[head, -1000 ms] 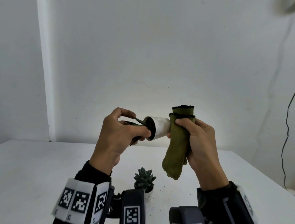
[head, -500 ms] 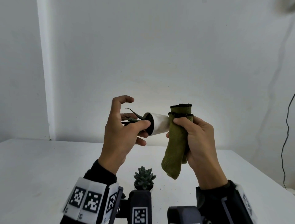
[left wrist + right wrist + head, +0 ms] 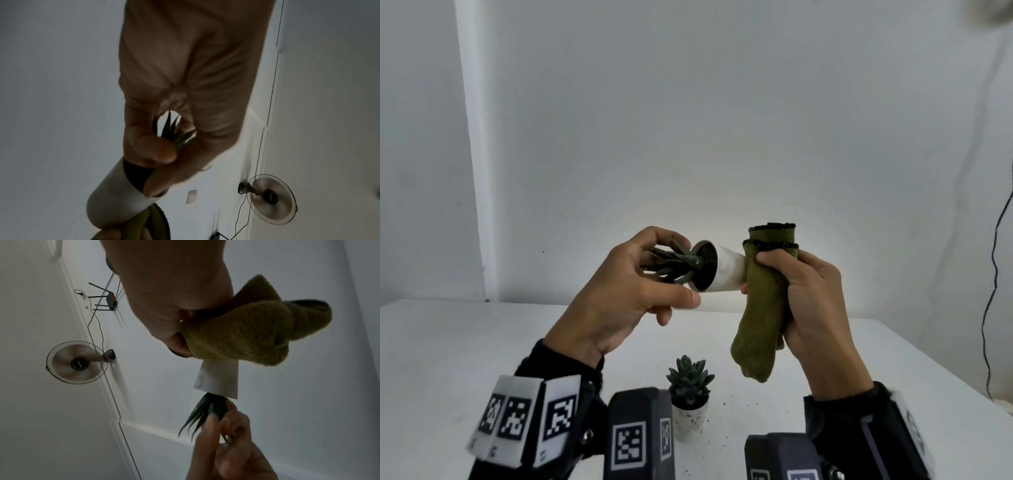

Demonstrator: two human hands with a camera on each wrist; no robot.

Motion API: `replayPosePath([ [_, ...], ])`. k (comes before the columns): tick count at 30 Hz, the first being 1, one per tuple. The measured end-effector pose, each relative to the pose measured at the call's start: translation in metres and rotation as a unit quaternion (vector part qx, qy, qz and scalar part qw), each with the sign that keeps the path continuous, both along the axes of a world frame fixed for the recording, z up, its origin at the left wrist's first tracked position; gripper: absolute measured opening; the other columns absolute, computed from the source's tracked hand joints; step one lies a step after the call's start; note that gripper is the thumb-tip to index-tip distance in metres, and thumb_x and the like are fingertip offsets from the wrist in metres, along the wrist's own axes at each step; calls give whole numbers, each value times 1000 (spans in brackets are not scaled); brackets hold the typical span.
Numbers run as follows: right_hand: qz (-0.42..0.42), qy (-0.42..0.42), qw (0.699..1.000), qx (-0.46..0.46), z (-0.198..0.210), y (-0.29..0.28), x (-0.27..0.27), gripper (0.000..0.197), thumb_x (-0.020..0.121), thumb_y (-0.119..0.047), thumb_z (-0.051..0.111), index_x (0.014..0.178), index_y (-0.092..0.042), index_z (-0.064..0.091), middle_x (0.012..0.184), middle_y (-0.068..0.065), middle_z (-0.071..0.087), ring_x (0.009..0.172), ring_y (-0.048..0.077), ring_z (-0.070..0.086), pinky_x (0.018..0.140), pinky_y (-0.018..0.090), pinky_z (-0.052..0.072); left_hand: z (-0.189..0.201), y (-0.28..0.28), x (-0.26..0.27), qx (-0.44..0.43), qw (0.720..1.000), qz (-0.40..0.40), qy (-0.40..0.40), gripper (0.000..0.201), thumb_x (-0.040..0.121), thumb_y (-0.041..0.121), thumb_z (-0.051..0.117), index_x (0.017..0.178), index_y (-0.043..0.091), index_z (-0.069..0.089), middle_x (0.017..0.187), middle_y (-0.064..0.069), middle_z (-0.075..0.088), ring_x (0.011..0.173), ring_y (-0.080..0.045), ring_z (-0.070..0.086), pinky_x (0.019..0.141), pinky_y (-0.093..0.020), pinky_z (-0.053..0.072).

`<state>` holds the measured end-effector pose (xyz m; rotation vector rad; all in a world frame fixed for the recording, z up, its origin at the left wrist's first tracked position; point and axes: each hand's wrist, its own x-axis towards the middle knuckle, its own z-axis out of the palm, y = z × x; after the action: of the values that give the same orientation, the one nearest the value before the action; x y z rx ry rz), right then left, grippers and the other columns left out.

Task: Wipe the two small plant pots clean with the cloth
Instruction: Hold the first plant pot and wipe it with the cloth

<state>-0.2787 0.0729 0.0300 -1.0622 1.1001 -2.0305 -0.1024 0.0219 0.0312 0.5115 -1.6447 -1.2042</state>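
A small white plant pot (image 3: 727, 272) with spiky dark leaves (image 3: 671, 265) lies sideways in the air, its opening toward my left hand (image 3: 626, 294). That hand pinches the pot's rim between thumb and fingertips, and the leaves point into the palm. My right hand (image 3: 815, 298) grips an olive-green cloth (image 3: 763, 315) that is wrapped over the pot's base and hides it. In the right wrist view the cloth (image 3: 236, 337) caps the pot (image 3: 218, 379). A second white pot (image 3: 690, 421) with a round succulent stands on the table (image 3: 482, 342) below, untouched.
Dark soil specks lie on the white table around the standing pot. A white wall stands close behind the table. A black cable (image 3: 996, 274) hangs at the right. A fan (image 3: 77, 362) and a router (image 3: 109, 300) are mounted on the wall.
My left hand opened its fingers, then took a new hold on the rim. The pot has turned, so its opening and leaves now face me more. The right hand kept hold of the cloth.
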Motion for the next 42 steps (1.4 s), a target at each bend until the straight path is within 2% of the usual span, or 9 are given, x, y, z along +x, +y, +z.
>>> replayPosePath([
  [4,10,10,1000,0,-1,0,4,11,80,0,63,87,9,63,64,20,59,45,24,58,45,30,51,-3,-4,-4,-52,993,100,26,34,63,-13,78,85,10,65,72,-14,63,48,-23,55,43,-26,43],
  [12,5,18,1000,2,-2,-1,6,13,80,1,64,88,10,63,67,22,59,45,24,59,45,31,53,-8,-11,-6,-87,979,184,12,32,50,15,89,77,22,74,81,0,73,79,-17,71,76,-27,52],
  [17,11,13,1000,-1,-1,0,7,13,80,1,63,89,11,62,65,21,59,45,24,58,44,30,51,-10,-15,-9,-73,977,191,61,70,40,24,86,106,24,63,97,-2,67,78,-6,69,72,-18,52],
  [20,21,13,1000,-7,0,1,7,14,81,0,62,90,11,62,63,21,58,46,24,58,43,30,49,-11,-19,-10,-50,968,202,140,87,30,30,88,110,25,53,97,-10,70,84,-17,70,83,-35,55],
  [22,24,11,1000,-15,1,2,7,15,81,0,62,92,11,61,61,21,58,45,24,58,43,29,48,-11,-19,-14,-55,962,205,170,84,31,29,87,107,26,51,93,-14,71,80,-20,71,79,-34,54],
  [29,15,7,999,-37,3,5,3,15,81,0,62,92,10,61,60,20,58,47,23,59,44,30,48,-16,-14,-32,-131,943,190,242,60,45,17,88,96,17,56,98,-14,68,85,-20,69,75,-30,55],
  [33,24,8,999,-41,4,5,4,14,81,1,61,92,10,62,59,18,59,47,24,58,45,29,48,-19,-12,-40,-150,937,151,276,38,59,6,82,89,17,61,84,4,69,80,-12,67,75,-22,52],
  [37,36,4,999,-41,3,5,7,15,81,2,61,92,11,62,59,18,59,45,24,58,44,28,48,-19,-11,-44,-137,939,105,298,33,63,22,80,89,22,61,86,7,69,87,-13,65,78,-25,50],
  [42,35,7,998,-42,3,5,6,14,81,1,62,93,10,63,59,17,61,45,23,58,44,28,48,-22,-12,-48,-95,949,53,297,51,57,15,83,100,17,55,95,-1,70,99,-19,68,85,-36,53],
])
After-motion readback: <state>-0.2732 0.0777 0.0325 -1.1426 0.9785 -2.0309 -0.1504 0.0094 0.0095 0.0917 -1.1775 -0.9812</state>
